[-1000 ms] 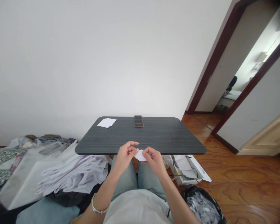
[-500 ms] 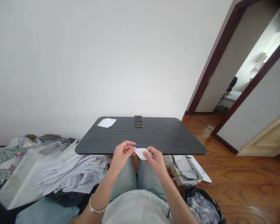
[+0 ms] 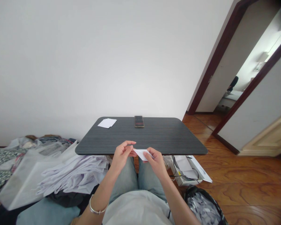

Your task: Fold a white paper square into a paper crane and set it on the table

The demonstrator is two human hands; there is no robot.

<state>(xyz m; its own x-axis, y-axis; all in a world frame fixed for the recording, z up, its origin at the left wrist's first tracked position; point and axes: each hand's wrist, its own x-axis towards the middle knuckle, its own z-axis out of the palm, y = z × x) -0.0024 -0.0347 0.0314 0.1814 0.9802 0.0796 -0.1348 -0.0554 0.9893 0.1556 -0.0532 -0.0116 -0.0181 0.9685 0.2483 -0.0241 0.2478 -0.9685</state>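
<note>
Your left hand (image 3: 123, 157) and right hand (image 3: 156, 162) are together, pinching a white paper slip (image 3: 142, 154) between them, just off the near edge of the dark table (image 3: 168, 137). Loose white sheets (image 3: 107, 123) sit at the far-left corner; a phone (image 3: 139, 121) lies mid far edge.

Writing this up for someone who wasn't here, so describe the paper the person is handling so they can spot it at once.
Find the dark table and look at its near edge, where two bare hands meet. Between the left hand and the right hand is a small white piece of paper. Unlike the loose white sheets lying at the table's far left corner, it is held up in the hands.
</note>
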